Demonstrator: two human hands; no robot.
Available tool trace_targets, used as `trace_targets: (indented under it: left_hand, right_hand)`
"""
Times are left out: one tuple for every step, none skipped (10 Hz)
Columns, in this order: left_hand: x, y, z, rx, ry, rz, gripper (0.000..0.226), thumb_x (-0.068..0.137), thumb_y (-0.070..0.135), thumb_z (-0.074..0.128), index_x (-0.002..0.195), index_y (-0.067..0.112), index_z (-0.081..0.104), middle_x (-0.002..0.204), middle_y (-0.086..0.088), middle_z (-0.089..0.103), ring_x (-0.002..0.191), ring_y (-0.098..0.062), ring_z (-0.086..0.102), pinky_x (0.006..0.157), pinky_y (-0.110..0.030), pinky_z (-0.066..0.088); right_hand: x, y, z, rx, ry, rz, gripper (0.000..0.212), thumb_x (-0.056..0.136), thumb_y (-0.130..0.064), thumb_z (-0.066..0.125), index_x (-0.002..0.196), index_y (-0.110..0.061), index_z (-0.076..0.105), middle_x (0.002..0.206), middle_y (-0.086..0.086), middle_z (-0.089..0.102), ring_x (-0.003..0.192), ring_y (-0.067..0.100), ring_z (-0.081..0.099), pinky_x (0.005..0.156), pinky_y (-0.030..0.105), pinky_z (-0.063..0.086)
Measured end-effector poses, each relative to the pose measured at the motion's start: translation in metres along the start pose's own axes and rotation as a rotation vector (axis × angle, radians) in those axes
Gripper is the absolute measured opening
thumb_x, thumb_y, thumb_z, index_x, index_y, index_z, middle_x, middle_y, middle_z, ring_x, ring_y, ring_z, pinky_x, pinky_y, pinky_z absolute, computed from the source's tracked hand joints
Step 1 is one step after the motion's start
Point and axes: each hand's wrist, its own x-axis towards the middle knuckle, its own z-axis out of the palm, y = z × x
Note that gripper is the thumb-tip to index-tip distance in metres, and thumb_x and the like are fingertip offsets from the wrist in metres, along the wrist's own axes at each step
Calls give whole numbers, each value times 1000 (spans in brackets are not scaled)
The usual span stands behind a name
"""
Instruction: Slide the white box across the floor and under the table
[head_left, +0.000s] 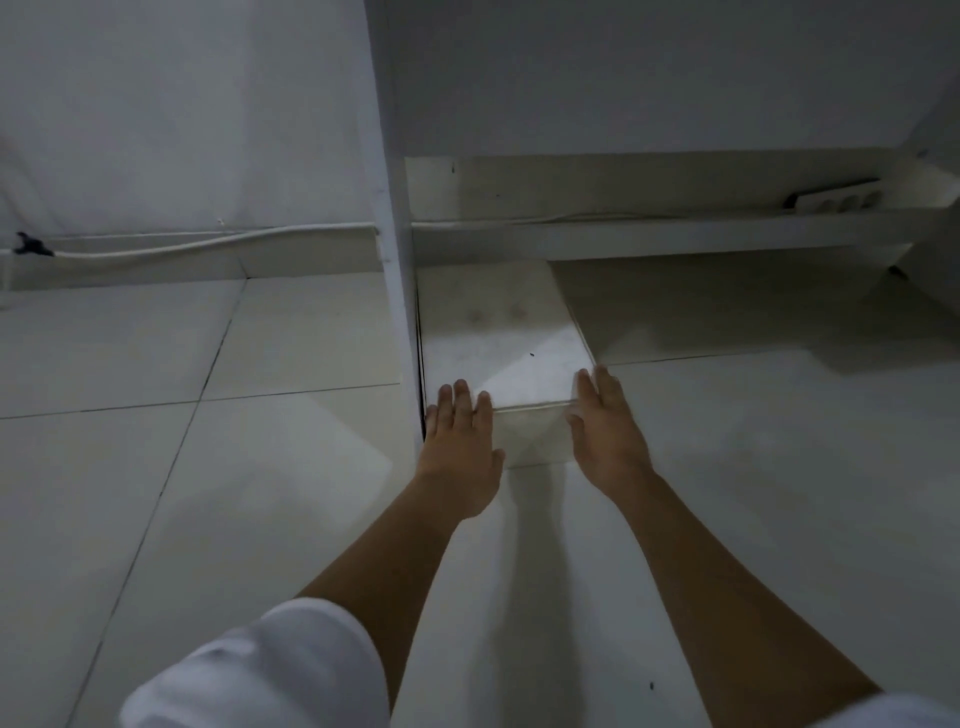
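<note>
The white box (504, 338) lies flat on the tiled floor, tight against the right side of the table's white side panel (389, 208). Most of it sits beneath the table's white underside (649, 73). My left hand (460, 436) presses flat against the box's near left corner, fingers spread over the top edge. On the near right corner rests my right hand (605, 431), fingers stretched forward along the box's right edge. Neither hand wraps around the box.
A white cable (182, 247) runs along the skirting at the back wall. A power strip (836, 200) sits on a low ledge at the back right under the table. Pale floor tiles (156, 493) stretch to the left and right of my arms.
</note>
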Motion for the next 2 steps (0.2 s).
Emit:
trace_targets:
  left_hand:
    - [-10, 1, -6, -34, -64, 12, 68, 100, 34, 28, 152, 7, -6, 160, -19, -16, 148, -35, -16, 123, -44, -2]
    - [-24, 0, -10, -53, -80, 55, 65, 99, 35, 28, 153, 8, 3, 161, -20, -8, 149, -36, -9, 123, -43, 2]
  right_hand:
    - [-11, -9, -8, -30, 7, 6, 54, 100, -22, 32, 151, -14, 17, 163, 8, 3, 150, 27, -3, 117, 36, 24]
    - [-24, -18, -17, -56, 16, 36, 54, 100, -22, 31, 151, -13, 15, 163, 10, 2, 150, 29, -4, 118, 36, 22]
